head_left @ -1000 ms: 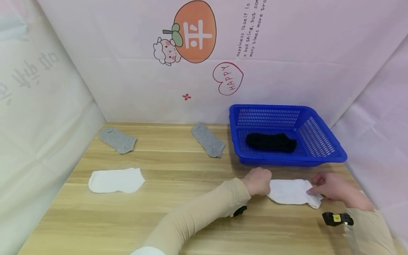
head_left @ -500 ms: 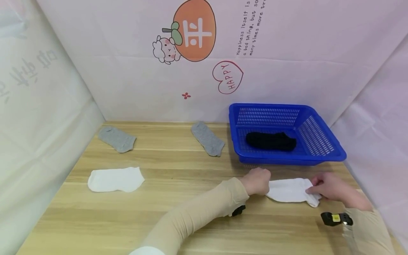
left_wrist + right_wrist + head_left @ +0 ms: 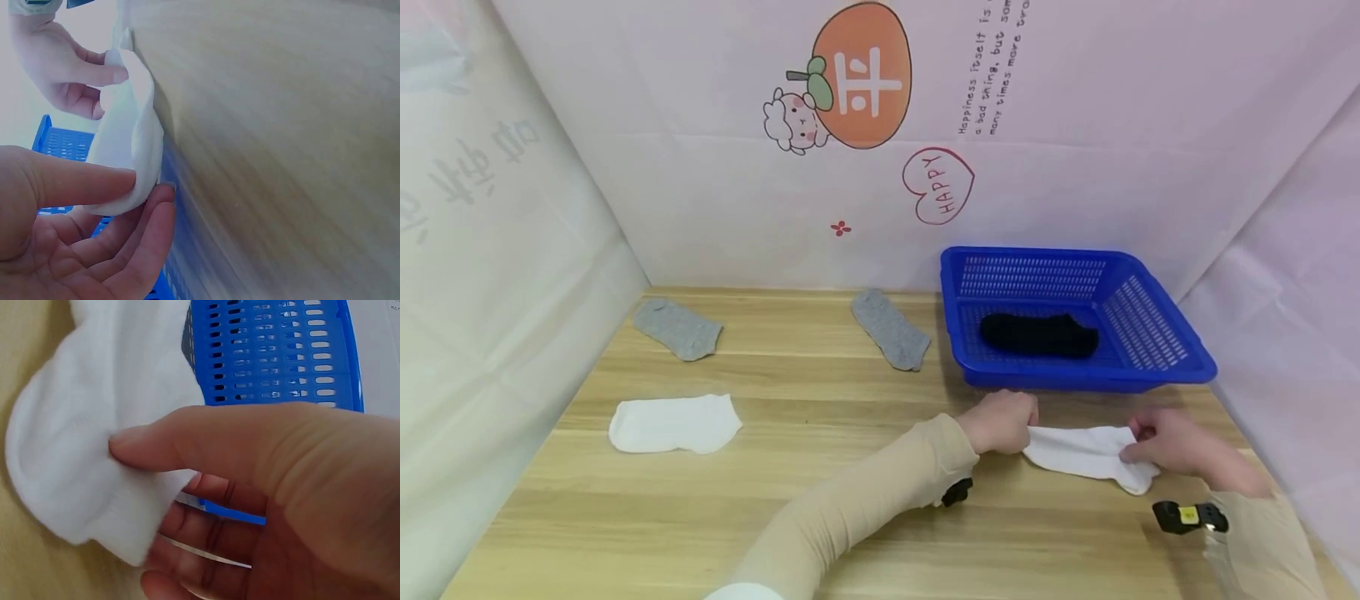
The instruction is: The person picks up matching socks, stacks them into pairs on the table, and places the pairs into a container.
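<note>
A white sock (image 3: 1075, 450) is held between both hands in front of the basket. My left hand (image 3: 1003, 421) pinches its left end; the left wrist view shows the thumb (image 3: 94, 182) on top and the fingers beneath. At the cuff and heel end, my right hand (image 3: 1172, 446) pinches the cloth, its thumb (image 3: 150, 445) pressing on the sock in the right wrist view. A second white sock (image 3: 673, 423) lies flat on the left of the table. Two grey socks, one at the back left (image 3: 679, 327) and one (image 3: 891, 328) left of the basket, lie apart.
A blue plastic basket (image 3: 1078, 372) stands at the back right, just behind the hands. Black socks (image 3: 1037, 335) lie in it. The wooden table (image 3: 790, 467) is bounded by white printed cloth (image 3: 737, 208) at the back and both sides.
The left end of the white sock has risen slightly with my left hand, and the sock now looks narrower and tilted. My right hand has barely moved.
</note>
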The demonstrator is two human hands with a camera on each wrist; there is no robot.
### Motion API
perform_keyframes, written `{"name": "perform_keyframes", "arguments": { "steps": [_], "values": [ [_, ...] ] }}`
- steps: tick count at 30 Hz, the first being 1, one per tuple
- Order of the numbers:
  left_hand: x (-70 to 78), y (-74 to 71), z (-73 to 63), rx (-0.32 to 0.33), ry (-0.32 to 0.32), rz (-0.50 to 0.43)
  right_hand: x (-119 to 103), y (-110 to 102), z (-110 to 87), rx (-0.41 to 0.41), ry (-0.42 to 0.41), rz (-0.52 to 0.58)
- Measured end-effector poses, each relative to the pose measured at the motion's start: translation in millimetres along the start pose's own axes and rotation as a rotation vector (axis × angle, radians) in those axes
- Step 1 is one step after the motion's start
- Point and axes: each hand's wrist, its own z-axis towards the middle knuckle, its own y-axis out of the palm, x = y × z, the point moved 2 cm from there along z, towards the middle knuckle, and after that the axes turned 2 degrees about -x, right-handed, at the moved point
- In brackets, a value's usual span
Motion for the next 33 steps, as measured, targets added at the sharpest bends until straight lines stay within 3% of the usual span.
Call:
{"name": "perform_keyframes", "arguments": {
  "steps": [5, 11, 21, 28, 33],
  "values": [
    [-1.0, -5.2, -3.8, -0.008, -0.014, -0.067, -1, 0, -7.3, -0.029, 0.006, 0.052],
    [-0.8, -14.8, -8.0, 0.005, 0.039, -0.095, -11, -8, -9.9, -0.032, -0.046, 0.084],
    [5.2, -35.0, -19.0, 0.075, 0.162, -0.156, -35, -26, -11.4, 0.033, -0.087, -0.067],
    [-0.3, -43.2, -20.5, 0.130, 0.212, -0.218, -43, -29, -13.0, 0.162, -0.197, -0.064],
    [-10.1, -53.0, -27.5, 0.130, 0.248, -0.273, -44, -30, -11.4, 0.161, -0.172, -0.066]
  ]
}}
